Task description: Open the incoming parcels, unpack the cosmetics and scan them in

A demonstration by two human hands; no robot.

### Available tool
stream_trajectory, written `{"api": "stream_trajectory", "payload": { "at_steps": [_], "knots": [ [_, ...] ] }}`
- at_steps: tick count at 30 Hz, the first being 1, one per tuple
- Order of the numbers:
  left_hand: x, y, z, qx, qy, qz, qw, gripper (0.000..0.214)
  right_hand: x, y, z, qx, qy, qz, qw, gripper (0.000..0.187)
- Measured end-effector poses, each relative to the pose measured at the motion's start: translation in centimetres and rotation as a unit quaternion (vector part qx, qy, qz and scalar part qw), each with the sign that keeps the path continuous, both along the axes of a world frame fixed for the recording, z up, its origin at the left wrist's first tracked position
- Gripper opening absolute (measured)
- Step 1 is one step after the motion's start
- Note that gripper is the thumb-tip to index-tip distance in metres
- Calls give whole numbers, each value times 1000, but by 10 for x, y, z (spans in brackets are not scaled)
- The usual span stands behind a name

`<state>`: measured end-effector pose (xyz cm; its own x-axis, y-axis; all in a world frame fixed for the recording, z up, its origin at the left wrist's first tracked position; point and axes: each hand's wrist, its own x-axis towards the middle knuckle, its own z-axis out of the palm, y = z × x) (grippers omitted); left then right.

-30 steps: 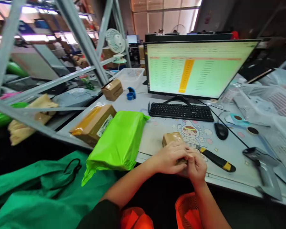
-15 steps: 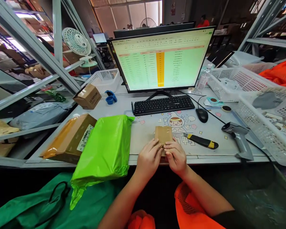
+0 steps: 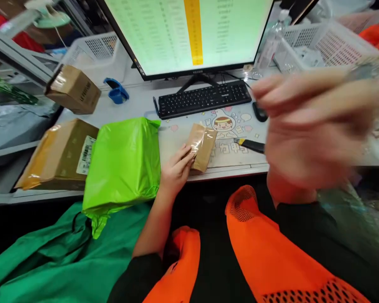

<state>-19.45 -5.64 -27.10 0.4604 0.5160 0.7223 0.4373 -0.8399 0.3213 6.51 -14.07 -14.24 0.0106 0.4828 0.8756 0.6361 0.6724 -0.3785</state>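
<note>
My left hand (image 3: 176, 170) holds a small brown taped parcel (image 3: 202, 145) at the desk's front edge, fingers curled on its left side. My right hand (image 3: 306, 126) is raised close to the camera, heavily blurred, with its fingers stretched to the left; nothing shows in it. A yellow and black utility knife (image 3: 251, 145) lies on the desk mat just right of the parcel, partly hidden by the right hand.
A bright green poly bag parcel (image 3: 123, 162) and a taped cardboard box (image 3: 58, 155) lie left of my left hand. Behind are a keyboard (image 3: 204, 99), a monitor (image 3: 189, 33), a small box (image 3: 72, 88), a blue tape dispenser (image 3: 116, 92) and white baskets (image 3: 316, 42). A green sack (image 3: 50, 261) hangs below.
My right hand has let go of the small parcel and swung up to the right, close to the camera. The left hand stays on the parcel, now tilted. The view has dipped downward.
</note>
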Motion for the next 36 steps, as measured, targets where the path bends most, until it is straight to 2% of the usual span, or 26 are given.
{"api": "stream_trajectory", "payload": {
  "at_steps": [2,5,7,9,11,16,19,25,26,28,30,31,33,34,36],
  "knots": [
    [4,-4,-2,-15,3,7,1000,22,-14,13,-33,-34,-11,41,999,67],
    [9,-6,-3,-5,-13,-5,1000,23,-34,24,-89,-89,-102,84,987,25],
    [11,-5,-4,0,-19,-17,1000,25,-40,25,-115,-119,-162,78,976,22],
    [10,-2,-4,-7,-17,-31,999,25,-40,25,-125,-135,-190,73,970,22],
    [9,0,-2,-18,-4,-48,999,27,-38,26,-122,-134,-209,76,966,17],
    [8,2,6,-36,28,-118,992,38,-38,32,-97,-146,-268,94,948,11],
    [13,4,6,-21,3,-136,990,35,-38,41,-95,-136,-280,103,945,8],
    [25,4,-8,-17,-39,-96,994,29,-28,52,-110,-104,-259,109,954,11],
    [27,3,-9,-12,-44,-86,995,28,-28,50,-109,-103,-251,82,959,10],
    [31,-1,-8,-7,-51,-60,997,27,-29,42,-103,-133,-239,-13,962,12],
    [35,-6,-6,-8,-56,-33,998,25,-30,33,-93,-202,-262,-95,939,19],
    [38,-10,-4,-10,-57,-22,998,25,-30,29,-89,-237,-287,-112,921,23],
    [45,-16,-3,-19,-61,-6,998,23,-29,24,-86,-275,-336,-105,895,29],
    [48,-18,-4,-27,-68,0,997,22,-27,24,-87,-274,-345,-93,893,32],
    [55,-21,-8,-42,-97,11,994,21,-26,26,-96,-244,-322,-77,912,37]
  ]
}}
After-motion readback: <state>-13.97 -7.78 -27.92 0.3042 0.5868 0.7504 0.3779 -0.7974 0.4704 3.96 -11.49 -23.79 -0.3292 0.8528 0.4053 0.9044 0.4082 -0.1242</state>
